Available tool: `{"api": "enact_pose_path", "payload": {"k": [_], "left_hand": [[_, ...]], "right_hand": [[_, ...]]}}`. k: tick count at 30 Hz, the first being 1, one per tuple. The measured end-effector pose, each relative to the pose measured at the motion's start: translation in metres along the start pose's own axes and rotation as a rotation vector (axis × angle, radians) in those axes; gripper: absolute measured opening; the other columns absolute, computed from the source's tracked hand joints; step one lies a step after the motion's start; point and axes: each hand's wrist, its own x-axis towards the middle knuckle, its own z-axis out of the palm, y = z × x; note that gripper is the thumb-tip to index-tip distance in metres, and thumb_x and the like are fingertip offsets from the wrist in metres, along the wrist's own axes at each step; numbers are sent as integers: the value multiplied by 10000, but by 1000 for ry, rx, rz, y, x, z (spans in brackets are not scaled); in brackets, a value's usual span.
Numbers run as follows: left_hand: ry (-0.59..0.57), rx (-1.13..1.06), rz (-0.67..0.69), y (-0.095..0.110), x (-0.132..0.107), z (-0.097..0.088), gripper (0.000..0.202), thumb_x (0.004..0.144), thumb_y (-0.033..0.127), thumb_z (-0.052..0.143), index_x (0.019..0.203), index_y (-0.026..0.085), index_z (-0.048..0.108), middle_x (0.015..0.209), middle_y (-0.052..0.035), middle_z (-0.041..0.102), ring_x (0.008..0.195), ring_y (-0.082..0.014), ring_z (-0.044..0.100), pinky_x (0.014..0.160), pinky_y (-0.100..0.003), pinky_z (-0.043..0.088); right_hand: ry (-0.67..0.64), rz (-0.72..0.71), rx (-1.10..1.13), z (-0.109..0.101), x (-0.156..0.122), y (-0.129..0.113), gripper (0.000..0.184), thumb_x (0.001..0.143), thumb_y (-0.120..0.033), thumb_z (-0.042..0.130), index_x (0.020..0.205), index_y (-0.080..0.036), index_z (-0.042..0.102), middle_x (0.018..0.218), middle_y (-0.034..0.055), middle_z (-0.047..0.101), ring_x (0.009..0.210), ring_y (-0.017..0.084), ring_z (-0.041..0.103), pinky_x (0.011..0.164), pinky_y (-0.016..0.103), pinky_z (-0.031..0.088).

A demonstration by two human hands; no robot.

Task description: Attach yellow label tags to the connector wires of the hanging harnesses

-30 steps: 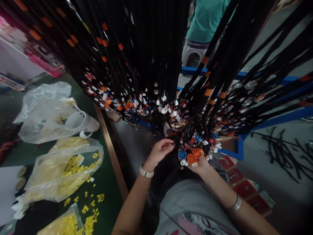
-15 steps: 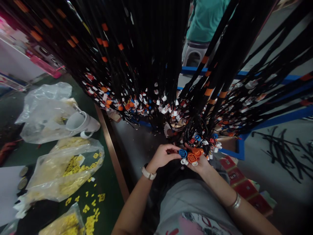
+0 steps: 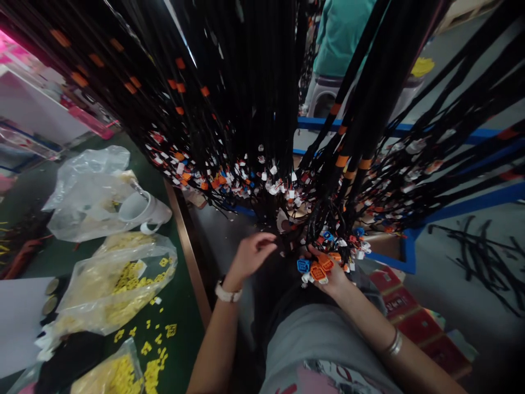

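My right hand (image 3: 334, 278) is closed around the wire ends of a black wiring harness (image 3: 326, 210). Orange connectors (image 3: 318, 272) face up from its palm, a blue connector (image 3: 303, 266) sits at their left, and small white connectors (image 3: 307, 279) hang just below. Off to the left, my left hand (image 3: 251, 254) is in the air, apart from the connectors. Its fingers are loosely bent, the thumb stands away from them, and nothing shows between them.
Many hanging harnesses (image 3: 246, 82) fill the space ahead. On the green table (image 3: 192, 350) at left lie bags of yellow plastic pieces (image 3: 118, 290), loose pieces and a white mug (image 3: 158, 210). A blue frame (image 3: 406, 251), red boxes (image 3: 410, 317) and a person in green (image 3: 342, 38) are beyond.
My left hand has let go of the blue connector and moved left, away from the bunch. My right hand still holds the harness ends in nearly the same place. The view has shifted slightly.
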Motion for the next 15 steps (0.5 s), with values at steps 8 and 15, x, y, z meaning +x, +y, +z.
{"api": "enact_pose_path", "payload": {"k": [8, 15], "left_hand": [[901, 833, -570, -46, -50, -162, 421, 793, 387, 422, 949, 83, 666, 853, -155, 671, 834, -300, 608, 720, -401, 455], [604, 1020, -1024, -93, -100, -224, 423, 712, 405, 484, 729, 17, 651, 805, -279, 642, 750, -390, 606, 524, -381, 419]], "right_hand": [[-41, -29, 6, 0, -6, -3, 152, 756, -244, 593, 641, -216, 498, 557, -34, 545, 552, 150, 592, 538, 295, 500], [-3, 23, 102, 3, -6, -2, 184, 746, -227, 613, 612, -206, 489, 551, -44, 530, 557, 135, 591, 568, 287, 508]]}}
